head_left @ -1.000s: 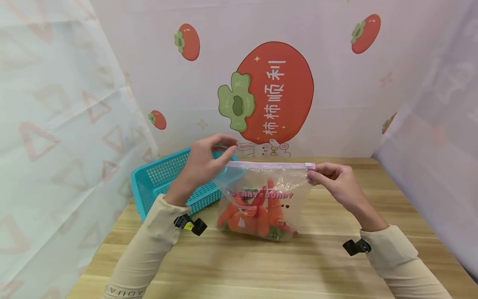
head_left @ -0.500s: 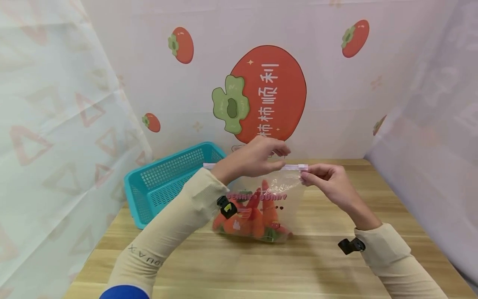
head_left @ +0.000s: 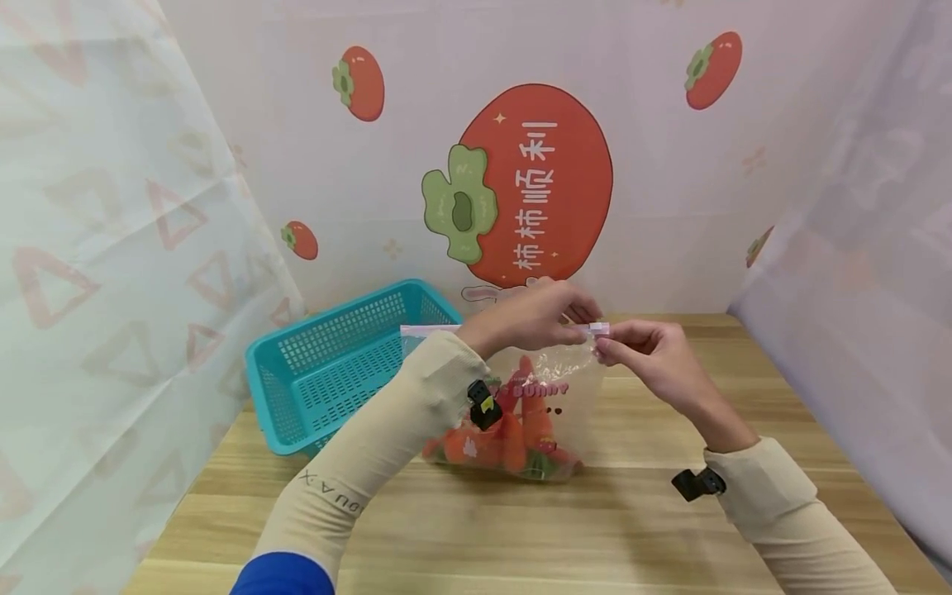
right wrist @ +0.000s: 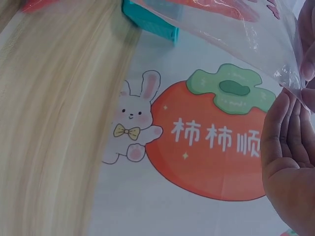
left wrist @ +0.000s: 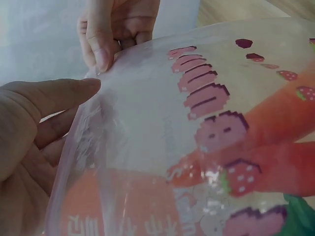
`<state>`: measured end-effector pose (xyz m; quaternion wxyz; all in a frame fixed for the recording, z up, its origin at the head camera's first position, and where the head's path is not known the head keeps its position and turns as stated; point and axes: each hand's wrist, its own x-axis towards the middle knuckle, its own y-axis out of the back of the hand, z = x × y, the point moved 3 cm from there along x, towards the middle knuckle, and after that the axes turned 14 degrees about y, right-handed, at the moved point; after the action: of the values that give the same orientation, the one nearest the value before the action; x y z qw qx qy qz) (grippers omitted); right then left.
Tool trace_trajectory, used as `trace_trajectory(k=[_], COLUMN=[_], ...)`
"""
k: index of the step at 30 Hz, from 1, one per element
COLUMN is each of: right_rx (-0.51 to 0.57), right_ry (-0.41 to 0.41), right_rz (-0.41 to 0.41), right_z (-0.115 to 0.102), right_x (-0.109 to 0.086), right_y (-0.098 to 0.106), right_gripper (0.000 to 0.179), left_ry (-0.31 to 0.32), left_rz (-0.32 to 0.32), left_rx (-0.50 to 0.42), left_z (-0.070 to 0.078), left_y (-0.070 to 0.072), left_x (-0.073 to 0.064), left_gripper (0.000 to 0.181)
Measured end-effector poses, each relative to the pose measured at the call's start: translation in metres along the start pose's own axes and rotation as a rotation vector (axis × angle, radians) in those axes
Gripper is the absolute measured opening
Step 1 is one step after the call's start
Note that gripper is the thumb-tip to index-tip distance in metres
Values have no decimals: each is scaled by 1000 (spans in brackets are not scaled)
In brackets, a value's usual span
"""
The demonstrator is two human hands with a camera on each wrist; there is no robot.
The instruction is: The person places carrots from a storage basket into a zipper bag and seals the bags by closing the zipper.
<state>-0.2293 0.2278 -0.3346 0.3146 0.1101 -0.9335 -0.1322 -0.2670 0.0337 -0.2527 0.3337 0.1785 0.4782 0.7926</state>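
A clear slider zip bag [head_left: 576, 405], printed with pink lettering, stands upright on the table with its pink zip strip on top. Inside it are several orange and red carrot-like pieces [head_left: 537, 421] with green ends. My right hand [head_left: 662, 359] pinches the bag's top right corner, just beside the white slider [head_left: 597, 327]. My left hand [head_left: 539, 316] reaches across the strip to that same end. In the left wrist view, the thumb of my left hand [left wrist: 34, 118] lies on the near side of the strip, its fingers bent behind. The tight pinch itself is partly hidden.
A turquoise perforated basket [head_left: 256, 388] stands behind the bag to the left. The wooden table [head_left: 461, 537] ends at a white printed cloth backdrop [head_left: 654, 207], with cloth on both sides. A small black camera sits on each wrist.
My left hand has travelled right along the zip strip from the bag's left end to near the slider. My right hand keeps holding the right corner, and the bag stays in place.
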Motion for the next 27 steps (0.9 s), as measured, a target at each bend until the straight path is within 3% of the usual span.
trace_trajectory(k=[8,18,22,27], right_rx=[-7,75,1,-166], right_ry=[16,70,111,153], right_rz=[9,97,97,90], right_z=[3,3,1,-5], right_x=[2,5,5,6], right_y=[-2,-4,-6,-8], right_gripper=[21,26,25,22], left_ry=[8,-3,-7,-12], left_rz=[24,68,65,42], left_rx=[6,-20,-46,-97], left_z=[0,1,-1,-4], left_y=[-7,-6,-6,-4], left_x=[8,11,10,8], left_gripper=[20,17,17,17])
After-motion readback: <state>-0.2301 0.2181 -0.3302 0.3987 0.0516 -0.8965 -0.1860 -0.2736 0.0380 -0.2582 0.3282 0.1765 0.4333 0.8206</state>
